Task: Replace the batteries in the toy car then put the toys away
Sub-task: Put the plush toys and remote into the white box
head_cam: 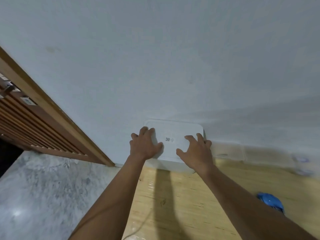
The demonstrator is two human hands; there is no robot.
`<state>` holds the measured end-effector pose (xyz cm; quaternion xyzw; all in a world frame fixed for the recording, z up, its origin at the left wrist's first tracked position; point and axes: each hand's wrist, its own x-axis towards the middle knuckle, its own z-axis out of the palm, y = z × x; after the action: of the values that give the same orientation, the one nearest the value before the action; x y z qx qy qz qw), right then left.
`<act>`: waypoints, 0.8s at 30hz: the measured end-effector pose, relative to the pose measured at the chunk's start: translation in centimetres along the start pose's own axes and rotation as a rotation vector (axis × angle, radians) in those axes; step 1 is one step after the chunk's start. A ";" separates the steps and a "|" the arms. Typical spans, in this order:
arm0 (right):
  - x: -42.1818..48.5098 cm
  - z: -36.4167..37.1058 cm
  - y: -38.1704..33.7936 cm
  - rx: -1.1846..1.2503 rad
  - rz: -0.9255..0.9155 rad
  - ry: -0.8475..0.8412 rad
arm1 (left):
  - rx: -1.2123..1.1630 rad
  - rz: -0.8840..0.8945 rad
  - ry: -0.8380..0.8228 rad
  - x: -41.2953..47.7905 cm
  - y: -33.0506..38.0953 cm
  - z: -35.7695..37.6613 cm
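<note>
A white plastic storage box [174,134] with its lid on stands on the wooden table against the pale wall. A small QR label sits in the middle of the lid. My left hand [144,144] lies flat on the lid's left side, fingers spread. My right hand [196,151] presses on the lid's right side, fingers spread and reaching over the right edge. No toy car or battery is visible.
The light wooden table [190,196] runs to the right. A clear plastic container [228,151] stands right of the box by the wall. A blue object [270,201] lies at the right. A grey marble floor [43,187] and slatted wooden door [34,122] are left.
</note>
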<state>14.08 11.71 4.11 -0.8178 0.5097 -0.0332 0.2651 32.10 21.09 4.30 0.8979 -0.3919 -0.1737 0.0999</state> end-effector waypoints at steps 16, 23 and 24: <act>0.4 2.4 3.1 -0.293 -0.212 0.151 | 0.065 -0.008 0.204 1.6 0.0 2.2; 0.7 2.9 3.5 -0.257 -0.269 0.237 | 0.023 -0.012 0.258 2.4 -0.3 2.9; 0.7 2.8 3.5 -0.270 -0.271 0.222 | 0.017 -0.020 0.253 2.4 -0.2 2.7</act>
<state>12.47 11.03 -0.12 -0.8983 0.4208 -0.0899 0.0888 32.71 19.40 1.17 0.9173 -0.3688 -0.0569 0.1392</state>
